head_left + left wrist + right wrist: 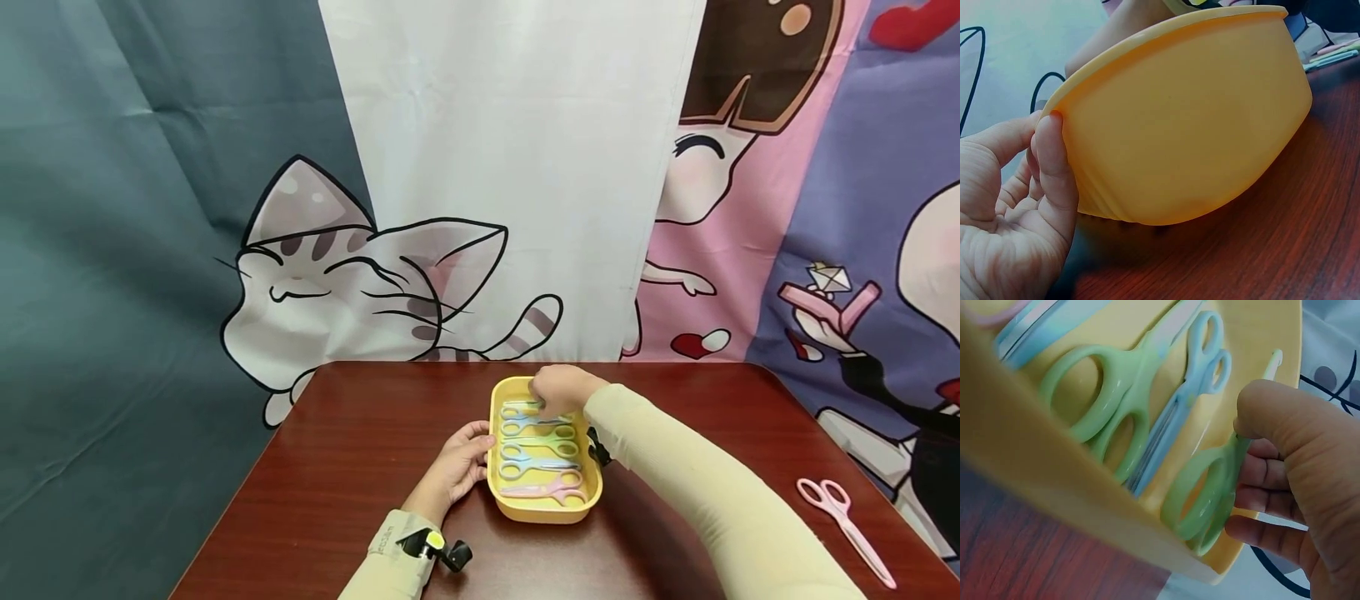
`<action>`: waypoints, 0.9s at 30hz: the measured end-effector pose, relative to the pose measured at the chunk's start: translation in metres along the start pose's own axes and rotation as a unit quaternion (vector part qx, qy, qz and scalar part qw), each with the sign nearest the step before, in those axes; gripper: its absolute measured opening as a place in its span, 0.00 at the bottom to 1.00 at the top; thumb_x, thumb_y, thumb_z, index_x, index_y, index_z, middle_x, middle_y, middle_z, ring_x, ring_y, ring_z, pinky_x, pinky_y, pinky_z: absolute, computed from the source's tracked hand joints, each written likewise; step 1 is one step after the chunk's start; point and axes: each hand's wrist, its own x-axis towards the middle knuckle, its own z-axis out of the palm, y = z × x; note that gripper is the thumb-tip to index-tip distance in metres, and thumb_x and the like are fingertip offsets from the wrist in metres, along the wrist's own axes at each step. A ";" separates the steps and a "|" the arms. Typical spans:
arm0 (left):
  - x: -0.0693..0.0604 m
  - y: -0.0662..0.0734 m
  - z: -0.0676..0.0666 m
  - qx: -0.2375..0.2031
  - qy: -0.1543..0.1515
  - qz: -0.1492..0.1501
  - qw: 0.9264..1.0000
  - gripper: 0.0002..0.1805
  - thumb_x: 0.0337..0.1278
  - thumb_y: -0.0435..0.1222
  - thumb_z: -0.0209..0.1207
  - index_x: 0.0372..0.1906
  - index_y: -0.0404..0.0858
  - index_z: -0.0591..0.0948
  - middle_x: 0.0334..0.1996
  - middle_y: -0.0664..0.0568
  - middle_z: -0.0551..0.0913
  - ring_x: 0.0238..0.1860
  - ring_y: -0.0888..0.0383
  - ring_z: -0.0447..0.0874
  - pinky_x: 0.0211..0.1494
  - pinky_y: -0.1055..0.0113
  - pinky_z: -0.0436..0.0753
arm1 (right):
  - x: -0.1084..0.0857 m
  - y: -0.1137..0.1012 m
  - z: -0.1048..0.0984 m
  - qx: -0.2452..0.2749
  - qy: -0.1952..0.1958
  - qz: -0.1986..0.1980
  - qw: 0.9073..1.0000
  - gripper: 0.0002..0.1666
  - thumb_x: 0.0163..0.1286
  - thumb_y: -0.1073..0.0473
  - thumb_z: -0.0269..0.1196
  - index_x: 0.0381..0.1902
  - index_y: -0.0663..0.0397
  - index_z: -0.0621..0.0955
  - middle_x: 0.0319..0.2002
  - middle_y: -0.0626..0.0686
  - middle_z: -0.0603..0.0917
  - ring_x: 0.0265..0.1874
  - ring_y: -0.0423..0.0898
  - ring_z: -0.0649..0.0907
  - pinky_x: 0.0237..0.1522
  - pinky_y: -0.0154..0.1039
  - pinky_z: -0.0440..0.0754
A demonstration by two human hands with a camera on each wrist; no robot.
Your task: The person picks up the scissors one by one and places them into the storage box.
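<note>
A yellow tray (543, 515) rests on the table with several pastel scissors laid across it. My left hand (460, 457) grips its left rim between thumb and fingers, also seen up close in the left wrist view. At the tray's far end, my right hand (562, 389) pinches green scissors (1233, 461) near the pivot, their handles low by the tray's corner. Beside them in the right wrist view lie blue scissors (1180, 406) and another green pair (1124, 384). Closer to me in the tray are more blue scissors (551, 464) and pink scissors (555, 490).
Pale pink scissors (846, 523) lie on the dark red-brown table (337, 500) at the right side. Behind the table's far edge hangs a curtain (480, 125) printed with a cartoon cat and figures.
</note>
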 end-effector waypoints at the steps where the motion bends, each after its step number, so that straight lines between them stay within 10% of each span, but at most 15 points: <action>1: 0.000 0.000 0.000 -0.001 0.001 -0.001 1.000 0.12 0.72 0.26 0.52 0.56 0.32 0.68 0.33 0.53 0.82 0.23 0.64 0.78 0.21 0.73 0.80 | 0.001 0.000 0.001 0.001 -0.009 0.000 1.000 0.15 0.60 0.54 0.70 0.23 0.44 0.73 0.20 0.41 0.70 0.21 0.38 0.67 0.26 0.34 0.68; 27: 0.003 -0.003 0.000 0.002 0.004 0.005 1.000 0.11 0.72 0.26 0.52 0.55 0.34 0.69 0.34 0.52 0.80 0.24 0.64 0.75 0.21 0.74 0.80 | 0.012 0.005 0.036 -0.003 -0.027 -0.006 1.000 0.21 0.65 0.46 0.68 0.23 0.41 0.68 0.19 0.42 0.63 0.18 0.38 0.64 0.23 0.33 0.64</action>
